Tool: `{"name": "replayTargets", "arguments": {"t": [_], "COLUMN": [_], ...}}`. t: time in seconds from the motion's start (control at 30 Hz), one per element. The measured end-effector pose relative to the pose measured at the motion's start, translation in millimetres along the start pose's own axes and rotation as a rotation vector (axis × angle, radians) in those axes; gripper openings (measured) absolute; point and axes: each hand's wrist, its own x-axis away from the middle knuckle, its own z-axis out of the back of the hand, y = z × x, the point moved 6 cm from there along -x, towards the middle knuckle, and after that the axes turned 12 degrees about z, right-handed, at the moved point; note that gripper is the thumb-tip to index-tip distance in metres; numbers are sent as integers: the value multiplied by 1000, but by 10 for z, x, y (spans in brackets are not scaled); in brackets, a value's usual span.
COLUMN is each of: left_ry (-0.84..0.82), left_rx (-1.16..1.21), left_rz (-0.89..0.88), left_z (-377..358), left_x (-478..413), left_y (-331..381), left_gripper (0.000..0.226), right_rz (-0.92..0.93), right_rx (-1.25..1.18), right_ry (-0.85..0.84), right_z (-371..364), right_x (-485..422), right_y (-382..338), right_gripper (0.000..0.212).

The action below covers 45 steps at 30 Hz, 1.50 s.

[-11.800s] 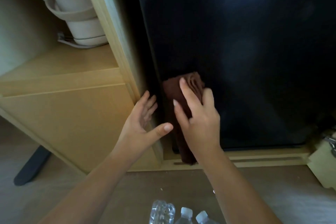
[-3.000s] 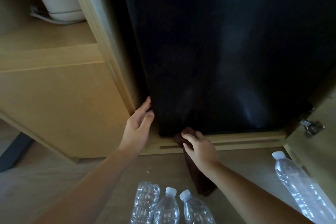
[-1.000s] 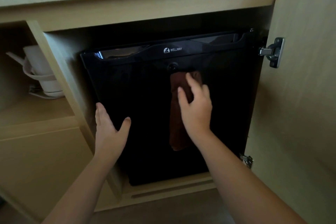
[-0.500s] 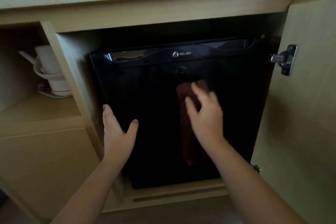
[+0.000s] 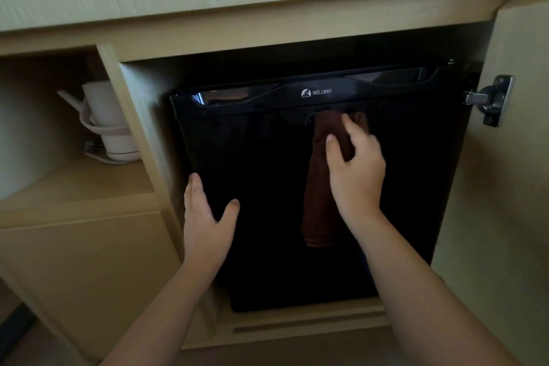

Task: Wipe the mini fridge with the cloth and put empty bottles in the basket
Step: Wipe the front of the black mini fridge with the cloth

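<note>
Inside the wooden cabinet (image 5: 89, 261), the black mini fridge (image 5: 261, 157) is seen w/ door closed. The brown cloth (image 5: 318, 202) is held vs. the door's upper right by the right hand (image 5: 356, 175), fingers bent over it. The left hand (image 5: 205, 226) is laid flat at the door's left edge, fingers together, thumb spread.
</note>
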Motion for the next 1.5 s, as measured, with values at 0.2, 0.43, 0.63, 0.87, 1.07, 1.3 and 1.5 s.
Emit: {"name": "replayTargets", "arguments": {"t": [0.2, 0.43, 0.63, 0.87, 1.07, 1.3, 1.5], "left_ry": [-4, 1, 21, 4, 35, 57, 65], "left_rx": [2, -42, -41, -2, -19, -22, -34], "left_rz": [-31, -32, -31, 4, 20, 21, 20], "left_z": [-38, -100, -148, -174, -180, -155, -129], "left_x": [35, 63, 65, 87, 77, 79, 83], "left_y": [30, 53, 68, 111, 75, 89, 84], "left_gripper": [80, 93, 96, 101, 100, 97, 97], "right_rz": [22, -163, 3, -58, -81, -125, -28], "right_rx": [55, 73, 86, 131, 143, 166, 76], "right_ry": [-173, 220, -90, 159, 164, 82, 194], "right_z": [-15, 598, 186, 543, 692, 744, 724], "right_x": [316, -65, 468, -59, -130, 175, -511], "right_y": [146, 585, 444, 480, 621, 802, 401], "right_gripper": [40, 41, 41, 40, 42, 41, 41]}}
